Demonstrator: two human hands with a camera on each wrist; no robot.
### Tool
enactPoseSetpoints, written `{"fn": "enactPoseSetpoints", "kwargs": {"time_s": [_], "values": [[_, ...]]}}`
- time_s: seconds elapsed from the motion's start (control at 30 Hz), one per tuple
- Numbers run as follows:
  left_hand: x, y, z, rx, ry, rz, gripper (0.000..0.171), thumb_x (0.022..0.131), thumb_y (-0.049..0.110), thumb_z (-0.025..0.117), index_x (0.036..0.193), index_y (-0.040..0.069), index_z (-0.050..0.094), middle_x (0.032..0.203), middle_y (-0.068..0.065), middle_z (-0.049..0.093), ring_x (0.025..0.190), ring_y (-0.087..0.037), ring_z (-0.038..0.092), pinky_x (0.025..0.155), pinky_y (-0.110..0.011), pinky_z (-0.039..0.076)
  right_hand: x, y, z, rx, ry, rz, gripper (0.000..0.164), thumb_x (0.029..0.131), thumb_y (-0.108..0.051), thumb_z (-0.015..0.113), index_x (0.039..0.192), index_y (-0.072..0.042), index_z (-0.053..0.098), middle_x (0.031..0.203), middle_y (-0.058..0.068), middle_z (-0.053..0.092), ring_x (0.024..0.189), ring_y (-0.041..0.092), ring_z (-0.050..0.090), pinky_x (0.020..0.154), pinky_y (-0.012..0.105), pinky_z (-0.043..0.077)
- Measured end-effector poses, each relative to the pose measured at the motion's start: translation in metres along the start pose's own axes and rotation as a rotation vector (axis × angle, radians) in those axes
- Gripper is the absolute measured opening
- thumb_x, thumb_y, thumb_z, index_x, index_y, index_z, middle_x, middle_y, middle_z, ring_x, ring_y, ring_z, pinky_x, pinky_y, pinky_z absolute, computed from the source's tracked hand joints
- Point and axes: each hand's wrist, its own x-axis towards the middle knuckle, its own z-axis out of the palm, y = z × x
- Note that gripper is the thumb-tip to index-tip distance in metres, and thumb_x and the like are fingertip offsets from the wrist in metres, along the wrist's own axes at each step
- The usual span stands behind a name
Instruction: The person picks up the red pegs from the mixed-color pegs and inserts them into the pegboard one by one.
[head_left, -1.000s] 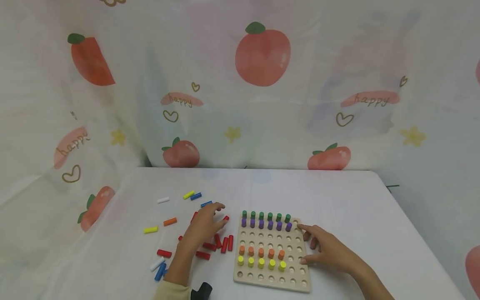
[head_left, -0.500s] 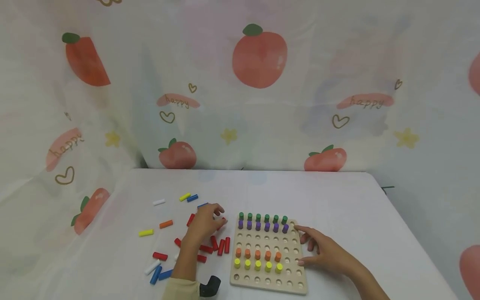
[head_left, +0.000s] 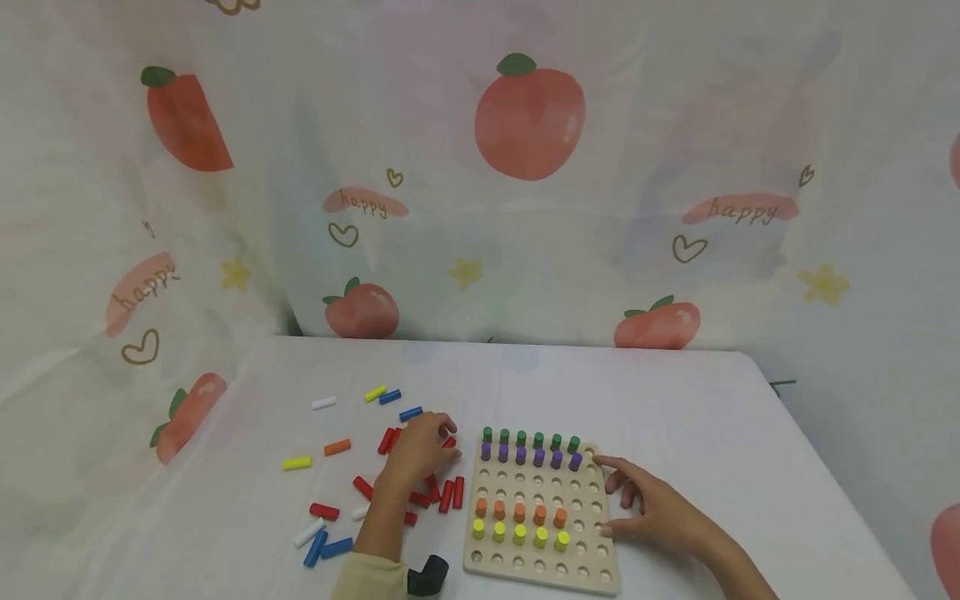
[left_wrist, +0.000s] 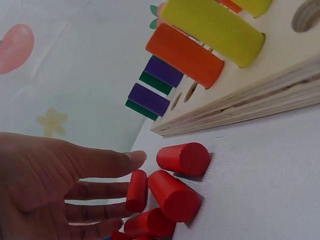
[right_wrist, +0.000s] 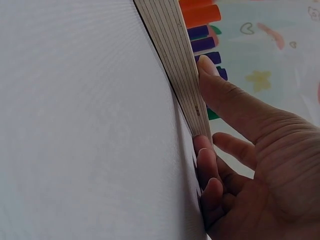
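In the head view my left hand [head_left: 417, 450] hovers low over scattered red pegs, fingers bent a little and thumb apart. A red peg [left_wrist: 136, 191] lies by its fingertips in the left wrist view; whether they touch it I cannot tell. My right hand [head_left: 656, 508] rests its thumb and index finger, spread apart, against the right edge of a wooden peg board [head_left: 528, 571]; its other fingers are bent. Upright on the board are a row of green pegs [head_left: 521, 437], purple pegs [head_left: 521, 455], orange pegs [head_left: 520, 512] and yellow pegs [head_left: 520, 534].
Loose blue pegs [head_left: 316, 550], white pegs [head_left: 309, 532], a yellow peg [head_left: 297, 463] and an orange peg [head_left: 337, 447] lie left of the board on the white tabletop [head_left: 637, 392]. Several board holes hold no peg. A printed cloth [head_left: 525, 250] hangs behind the table.
My left hand has shifted only slightly among the red pegs, its fingers a little more bent. The right hand stays at the board's edge. The head view has moved slightly.
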Motion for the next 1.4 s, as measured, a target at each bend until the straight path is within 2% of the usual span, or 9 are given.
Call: {"fn": "enactPoseSetpoints", "kwargs": {"time_s": [0.23, 0.43, 0.7, 0.9, 1.13, 1.3, 1.4], "values": [[0.000, -0.004, 0.004, 0.009, 0.018, 0.022, 0.031, 0.083, 0.011, 0.088, 0.110, 0.008, 0.073, 0.102, -0.006, 0.065, 0.092, -0.022, 0.060, 0.082, -0.040, 0.058, -0.001, 0.002, 0.003, 0.006, -0.003, -0.002, 0.095, 0.072, -0.040, 0.095, 0.151, -0.014, 0.048, 0.109, 0.001, 0.056, 0.088, 0.016, 0.051, 0.064, 0.027, 0.042], [0.004, -0.005, 0.008, 0.021, 0.040, 0.033, 0.028, 0.083, 0.014, 0.088, 0.106, 0.009, 0.073, 0.096, -0.004, 0.064, 0.086, -0.020, 0.059, 0.077, -0.036, 0.058, -0.001, 0.002, 0.000, -0.007, 0.004, -0.022, 0.093, 0.073, -0.039, 0.094, 0.151, -0.014, 0.048, 0.109, 0.001, 0.055, 0.087, 0.014, 0.051, 0.064, 0.027, 0.042], [0.005, -0.006, 0.011, 0.014, 0.060, 0.012, 0.023, 0.083, 0.006, 0.085, 0.104, 0.009, 0.075, 0.093, -0.003, 0.063, 0.086, -0.019, 0.059, 0.077, -0.036, 0.057, -0.001, 0.001, -0.001, 0.000, 0.001, -0.044, 0.092, 0.075, -0.039, 0.093, 0.151, -0.013, 0.048, 0.110, 0.000, 0.055, 0.087, 0.013, 0.051, 0.064, 0.027, 0.042], [0.001, -0.004, 0.004, -0.012, 0.069, -0.003, 0.024, 0.085, 0.005, 0.084, 0.107, 0.008, 0.075, 0.093, -0.002, 0.064, 0.087, -0.019, 0.060, 0.078, -0.036, 0.057, 0.000, -0.004, -0.005, -0.014, 0.000, -0.032, 0.093, 0.074, -0.041, 0.093, 0.151, -0.015, 0.048, 0.110, 0.000, 0.055, 0.088, 0.015, 0.051, 0.064, 0.027, 0.042], [0.000, -0.005, -0.007, -0.088, 0.073, -0.050, 0.021, 0.093, 0.006, 0.077, 0.114, 0.006, 0.077, 0.100, -0.005, 0.066, 0.087, -0.021, 0.060, 0.077, -0.034, 0.058, 0.002, -0.004, -0.004, 0.007, -0.007, -0.037, 0.093, 0.075, -0.040, 0.093, 0.152, -0.014, 0.048, 0.110, 0.000, 0.054, 0.088, 0.015, 0.051, 0.064, 0.027, 0.042], [0.002, -0.007, -0.003, -0.059, 0.046, -0.038, 0.024, 0.088, 0.001, 0.081, 0.111, 0.006, 0.077, 0.096, -0.005, 0.066, 0.088, -0.021, 0.062, 0.079, -0.035, 0.059, 0.000, -0.002, -0.001, 0.015, -0.002, -0.002, 0.094, 0.073, -0.040, 0.094, 0.152, -0.014, 0.048, 0.108, 0.000, 0.054, 0.088, 0.016, 0.050, 0.064, 0.028, 0.041], [0.002, -0.007, 0.001, -0.022, 0.051, -0.023, 0.024, 0.085, 0.001, 0.084, 0.108, 0.006, 0.078, 0.096, -0.005, 0.068, 0.092, -0.023, 0.064, 0.083, -0.038, 0.059, -0.002, -0.001, -0.001, 0.013, 0.001, 0.002, 0.094, 0.073, -0.040, 0.094, 0.152, -0.014, 0.048, 0.109, 0.000, 0.054, 0.088, 0.016, 0.050, 0.064, 0.028, 0.041]]}}
